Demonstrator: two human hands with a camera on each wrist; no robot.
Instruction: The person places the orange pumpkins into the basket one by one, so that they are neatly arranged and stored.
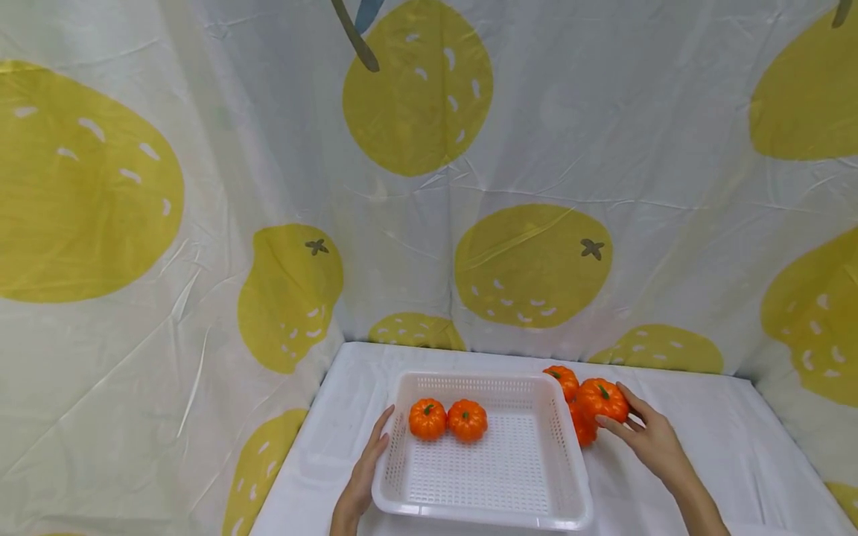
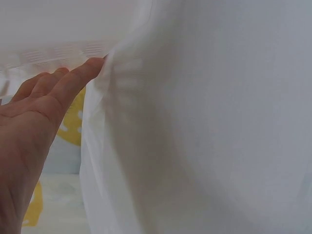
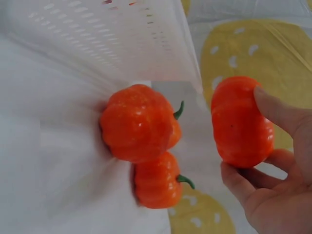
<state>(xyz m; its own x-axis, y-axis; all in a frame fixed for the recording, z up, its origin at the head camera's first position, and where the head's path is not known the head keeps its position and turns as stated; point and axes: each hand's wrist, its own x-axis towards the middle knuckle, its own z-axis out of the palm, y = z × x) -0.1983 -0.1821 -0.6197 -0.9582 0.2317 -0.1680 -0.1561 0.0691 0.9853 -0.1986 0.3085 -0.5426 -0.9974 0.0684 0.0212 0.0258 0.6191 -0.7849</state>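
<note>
A small orange pumpkin [image 1: 601, 402] with a green stem is held between the thumb and fingers of my right hand [image 1: 653, 439], raised at the right side of a white plastic basket [image 1: 479, 514]. In the right wrist view the held pumpkin [image 3: 241, 122] is apart from the other pumpkins. My left hand [image 1: 365, 469] rests along the basket's left side, its extended fingers [image 2: 73, 85] against the wall. Two more pumpkins [image 1: 427, 419] sit side by side in the basket, toward its back left.
Outside the basket's right wall, several pumpkins [image 3: 139, 122] lie close together on the white-covered table [image 1: 710, 417]; the held one partly hides them in the head view. A curtain [image 1: 402, 223] printed with yellow fruit hangs behind and at both sides.
</note>
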